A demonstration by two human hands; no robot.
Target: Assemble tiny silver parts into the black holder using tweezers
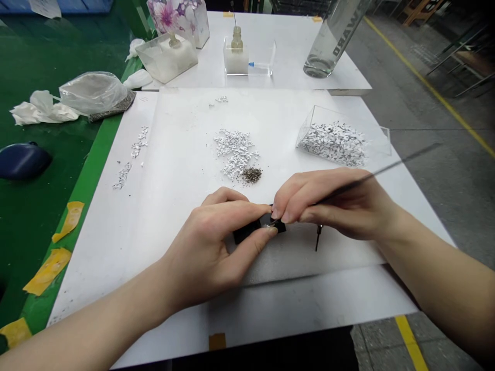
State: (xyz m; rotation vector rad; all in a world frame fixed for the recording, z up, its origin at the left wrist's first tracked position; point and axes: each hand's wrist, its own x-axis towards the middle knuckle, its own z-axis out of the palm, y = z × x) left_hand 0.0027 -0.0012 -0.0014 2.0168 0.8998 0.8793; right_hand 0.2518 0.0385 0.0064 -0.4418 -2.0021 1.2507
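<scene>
My left hand (216, 242) pinches a small black block (247, 230) between thumb and forefinger on the white sheet (181, 170). My right hand (336, 203) is closed on thin dark tweezers (386, 169), whose tips meet the top of the block at a tiny shiny part. A short dark pin-like tool (317, 238) sticks down under the right hand. Just beyond the hands lie a pile of small white pieces (235, 149) and a little heap of dark grains (251, 175).
A clear box (340, 140) of white pieces sits at the right. At the back stand a glass bottle (328, 38), small clear trays with bottles (247, 56), and a flowered tissue box (178, 15). Plastic bag and tissues (77, 98) lie left on green matting.
</scene>
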